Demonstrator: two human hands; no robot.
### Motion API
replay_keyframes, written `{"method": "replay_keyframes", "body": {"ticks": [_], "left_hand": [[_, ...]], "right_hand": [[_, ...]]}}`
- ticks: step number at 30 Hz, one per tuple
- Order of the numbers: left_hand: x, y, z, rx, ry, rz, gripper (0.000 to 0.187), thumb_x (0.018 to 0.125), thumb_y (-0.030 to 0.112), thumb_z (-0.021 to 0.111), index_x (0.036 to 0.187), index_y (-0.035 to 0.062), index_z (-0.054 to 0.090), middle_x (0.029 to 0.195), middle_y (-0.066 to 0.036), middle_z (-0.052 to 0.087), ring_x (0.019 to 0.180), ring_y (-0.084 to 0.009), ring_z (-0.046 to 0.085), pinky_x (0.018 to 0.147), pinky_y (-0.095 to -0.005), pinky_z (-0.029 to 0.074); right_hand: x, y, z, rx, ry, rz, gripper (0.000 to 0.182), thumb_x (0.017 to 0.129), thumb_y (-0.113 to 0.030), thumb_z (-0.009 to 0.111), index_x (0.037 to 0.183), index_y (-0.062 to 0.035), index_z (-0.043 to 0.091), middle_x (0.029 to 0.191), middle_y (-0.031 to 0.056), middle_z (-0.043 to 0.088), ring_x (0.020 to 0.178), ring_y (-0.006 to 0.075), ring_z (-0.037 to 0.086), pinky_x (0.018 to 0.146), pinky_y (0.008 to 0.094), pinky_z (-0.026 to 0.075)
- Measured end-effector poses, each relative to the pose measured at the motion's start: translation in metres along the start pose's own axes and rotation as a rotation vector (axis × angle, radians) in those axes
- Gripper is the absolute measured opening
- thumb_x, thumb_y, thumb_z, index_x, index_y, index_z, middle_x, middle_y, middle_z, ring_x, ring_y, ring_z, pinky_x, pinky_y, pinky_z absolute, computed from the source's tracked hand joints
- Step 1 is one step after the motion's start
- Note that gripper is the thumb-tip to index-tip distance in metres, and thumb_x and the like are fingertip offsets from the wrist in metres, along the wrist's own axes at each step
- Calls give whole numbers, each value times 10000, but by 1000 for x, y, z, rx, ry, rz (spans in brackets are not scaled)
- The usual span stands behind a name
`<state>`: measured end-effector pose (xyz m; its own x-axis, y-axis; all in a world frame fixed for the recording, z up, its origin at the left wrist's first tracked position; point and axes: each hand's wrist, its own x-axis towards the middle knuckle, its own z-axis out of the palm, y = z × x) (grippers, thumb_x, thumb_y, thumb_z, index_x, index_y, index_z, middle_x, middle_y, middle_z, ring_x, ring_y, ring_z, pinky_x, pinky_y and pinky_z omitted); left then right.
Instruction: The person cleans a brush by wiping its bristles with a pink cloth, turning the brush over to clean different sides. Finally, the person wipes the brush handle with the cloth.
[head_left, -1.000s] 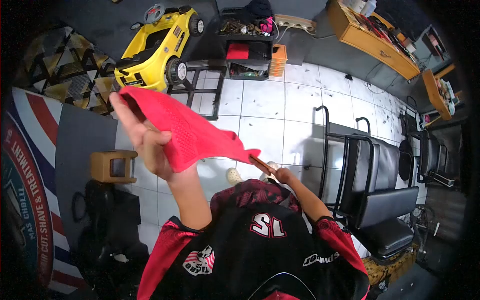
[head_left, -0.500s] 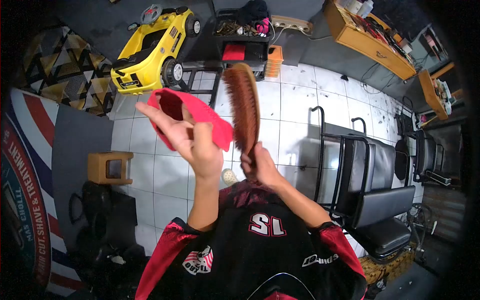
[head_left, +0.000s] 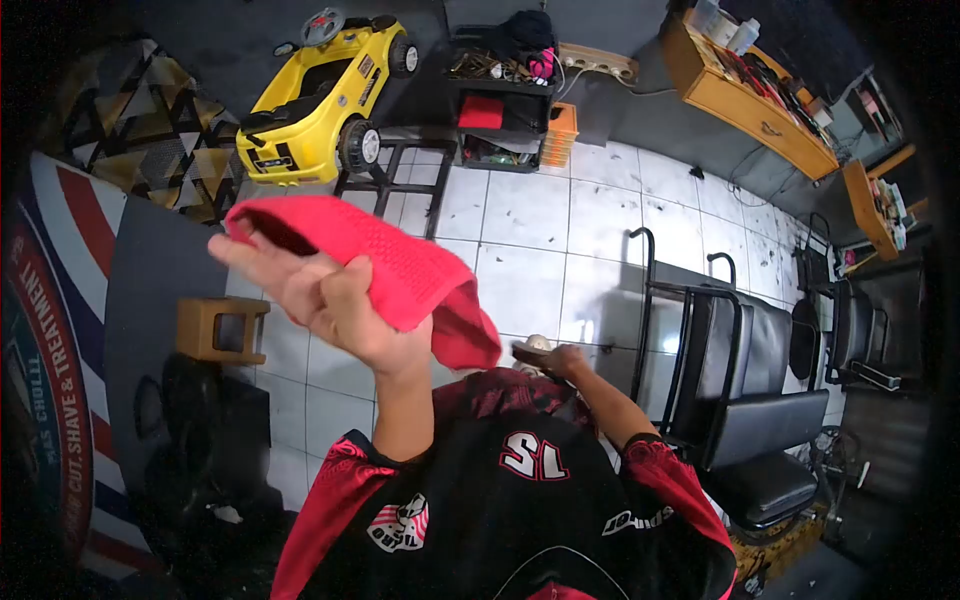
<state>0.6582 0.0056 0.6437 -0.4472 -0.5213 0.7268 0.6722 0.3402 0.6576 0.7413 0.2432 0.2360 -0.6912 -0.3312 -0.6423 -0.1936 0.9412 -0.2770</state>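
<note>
Fabric (head_left: 400,250), red, perforated and open at one side, held up by left hand (head_left: 335,308), thumb pressed against it, fingers stretched along dark opening; too hidden to tell how far inside. Right hand (head_left: 568,362), lower and well apart from left, clamped on brown brush (head_left: 527,352), foreshortened and clear of fabric. Looks like brushing work on fabric, at a point with brush off it. Any further stroke would call for firm left grip, fabric spread tight, and bristles turned toward it.

Farthest left of both hands, striped banner (head_left: 75,330) lettered "SHAVE & TREATMENT"; nearer, just left of left hand, tan stool (head_left: 195,330). Beyond left hand, triangle-patterned cover (head_left: 150,130) and yellow toy car (head_left: 315,135). Beyond both hands, black shelf unit (head_left: 500,88) with mixed small items. Below and beyond hands, white tiled floor (head_left: 600,215), strewn with dark scraps toward far right. Well past right hand, wooden table (head_left: 735,108) with drawer, carrying bottles and clutter; right of right hand, black padded chairs (head_left: 770,425).
</note>
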Motion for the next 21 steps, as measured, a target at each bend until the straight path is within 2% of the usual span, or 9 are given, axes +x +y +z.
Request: {"method": "replay_keyframes", "body": {"ticks": [4,5,6,8,9,12,15,19,21], "left_hand": [[-4,3,-10,109,35,20,97,700,17,446,796,5,440,1439,-198,41,1325,-318,21,1062,-430,33],[-8,4,-6,92,64,-14,186,692,-1,431,877,-11,419,1412,-201,89,1252,-287,109,1037,-393,88],[-13,4,0,81,95,-52,277,683,-19,417,959,-26,397,1384,-204,137,1180,-256,197,1012,-355,142],[-26,4,11,76,116,-102,457,667,-55,389,1123,-58,355,1329,-210,233,1035,-194,373,961,-280,251],[-27,6,15,-16,70,-170,576,661,-72,379,1199,-30,177,1235,-179,308,914,-157,380,886,-252,292],[-30,10,30,-214,16,-259,899,653,-100,361,1349,29,-193,1053,-120,449,689,-94,399,734,-194,369],[-35,7,42,-201,24,-81,853,663,-118,355,1365,1,-114,1330,-149,228,1049,-197,415,954,-279,280],[-30,14,48,-144,55,-51,846,655,-82,365,1356,-29,-105,1340,-194,186,1157,-234,338,1019,-315,183],[-23,14,45,-109,85,-40,833,656,-55,384,1362,-40,-58,1345,-209,181,1194,-231,299,1035,-326,145]], "right_hand": [[11,29,19,149,78,132,414,915,-349,302,990,-52,580,760,225,600,732,382,593,711,470,463],[20,33,19,116,200,41,407,928,-269,250,942,-19,571,734,226,596,681,405,585,639,492,465],[0,5,-25,376,393,51,586,909,-424,290,715,34,602,725,258,593,721,433,572,659,479,449],[-50,-60,-128,981,424,28,566,918,-451,316,660,14,511,499,98,476,433,228,464,453,369,389],[-68,-84,-159,1261,334,-49,562,925,-474,264,639,-34,463,480,11,380,413,102,375,390,282,322],[-124,-144,-222,1615,199,-346,524,935,-466,211,648,-74,407,528,-17,371,438,93,333,405,247,278],[-129,-168,-220,1539,251,-609,494,942,-435,222,677,-61,406,565,-19,364,496,92,342,453,236,288],[-48,-144,-149,819,518,-675,458,944,-377,271,873,-17,545,701,168,594,619,309,565,581,395,420],[-25,-118,-126,446,111,-396,431,939,-351,274,1004,-47,572,843,231,606,801,380,587,711,444,440]]}}
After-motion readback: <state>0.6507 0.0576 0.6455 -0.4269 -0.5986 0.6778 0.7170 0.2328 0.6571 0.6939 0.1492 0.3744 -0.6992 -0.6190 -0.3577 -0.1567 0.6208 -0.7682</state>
